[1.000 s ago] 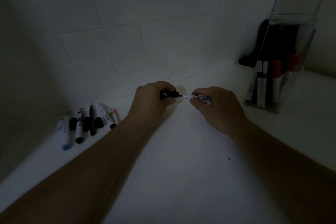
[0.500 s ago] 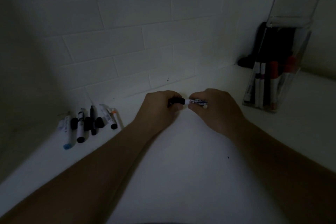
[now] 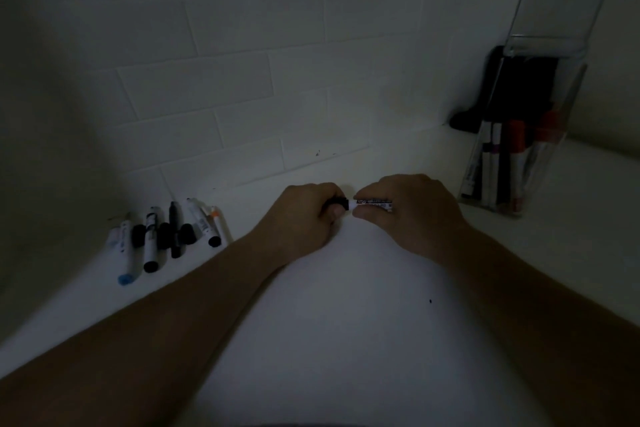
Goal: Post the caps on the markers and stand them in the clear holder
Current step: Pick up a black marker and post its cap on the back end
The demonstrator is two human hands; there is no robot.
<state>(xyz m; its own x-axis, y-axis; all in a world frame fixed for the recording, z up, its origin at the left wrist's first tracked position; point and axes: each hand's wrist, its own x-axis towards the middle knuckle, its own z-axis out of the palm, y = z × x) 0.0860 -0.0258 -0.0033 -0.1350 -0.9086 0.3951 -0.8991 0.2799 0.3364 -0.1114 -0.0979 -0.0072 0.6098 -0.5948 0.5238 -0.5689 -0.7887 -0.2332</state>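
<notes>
My right hand (image 3: 405,208) grips a white marker (image 3: 372,202) with dark print, held level over the white table. My left hand (image 3: 304,215) pinches a black cap (image 3: 338,203) that sits against the marker's left end. The two hands almost touch. A clear holder (image 3: 540,156) stands at the right by the wall, with several capped markers upright inside, some with red and purple bands. Several loose markers and black caps (image 3: 166,236) lie in a row at the left of the table.
A white brick-pattern wall (image 3: 242,80) runs close behind the hands. A dark object (image 3: 478,107) leans in the corner behind the holder. The scene is dim. A white table (image 3: 346,340) stretches toward me between my forearms.
The cap and marker were apart with the tip showing; my hands have come together and the cap now sits on the marker's end. Both hands dropped slightly toward me.
</notes>
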